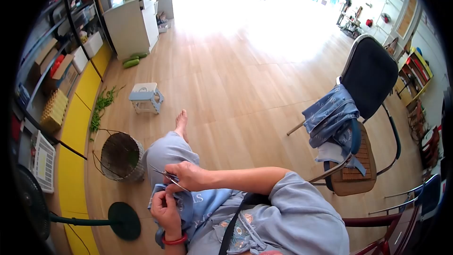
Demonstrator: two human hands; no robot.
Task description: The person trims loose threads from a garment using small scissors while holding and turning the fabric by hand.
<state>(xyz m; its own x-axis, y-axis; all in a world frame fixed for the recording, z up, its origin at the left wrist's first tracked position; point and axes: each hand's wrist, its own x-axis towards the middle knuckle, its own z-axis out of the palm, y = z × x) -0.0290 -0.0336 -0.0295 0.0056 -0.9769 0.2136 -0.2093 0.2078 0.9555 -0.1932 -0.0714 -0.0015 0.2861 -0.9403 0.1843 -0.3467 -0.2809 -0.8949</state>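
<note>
My right hand [188, 176] is closed around a small pair of metal scissors [171, 178], which point to the left. Just below it, my left hand [166, 211], with a red band at the wrist, pinches the edge of a blue cloth [200, 203] with white lettering. The cloth lies across my lap and partly hangs beside my leg. My two hands are close together, and the exact spot between the fingertips is too small to make out.
A wicker basket [121, 157] stands left of my leg, near a stool [146, 97] and greens [100, 108] on the floor. A fan base [124, 221] is at lower left. Similar blue cloth [332, 113] drapes over a chair [370, 75] to the right.
</note>
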